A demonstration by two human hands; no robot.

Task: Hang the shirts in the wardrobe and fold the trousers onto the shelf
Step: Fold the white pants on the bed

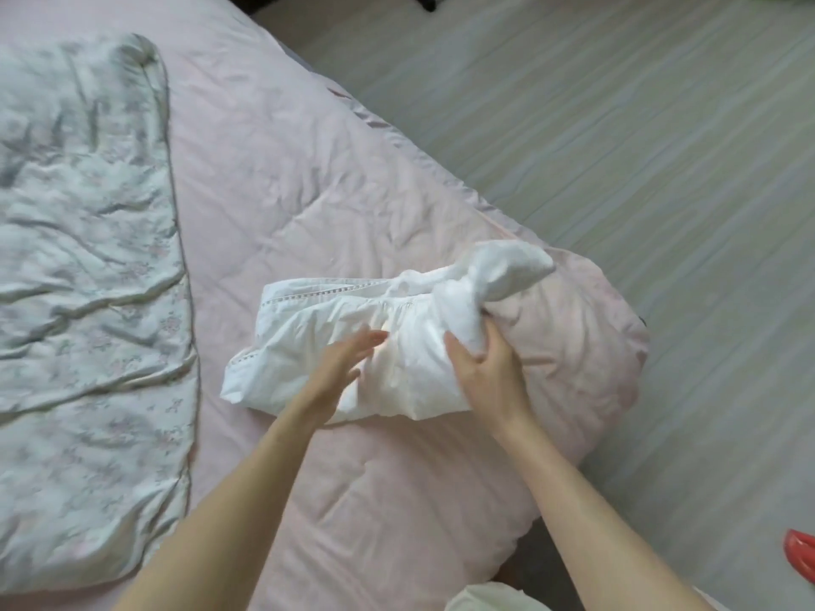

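Both my forearms reach forward, bare. My left hand [348, 359] is flat, fingers extended together, palm down. My right hand [485, 368] is closed, fingers curled in a grasp.

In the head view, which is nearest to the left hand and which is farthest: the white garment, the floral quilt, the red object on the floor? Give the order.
Measured from the left hand:
1. White garment, directly under the hand, on the pink bed cover.
2. Floral quilt, further left on the bed.
3. Red object, far right on the floor, beyond the right hand.
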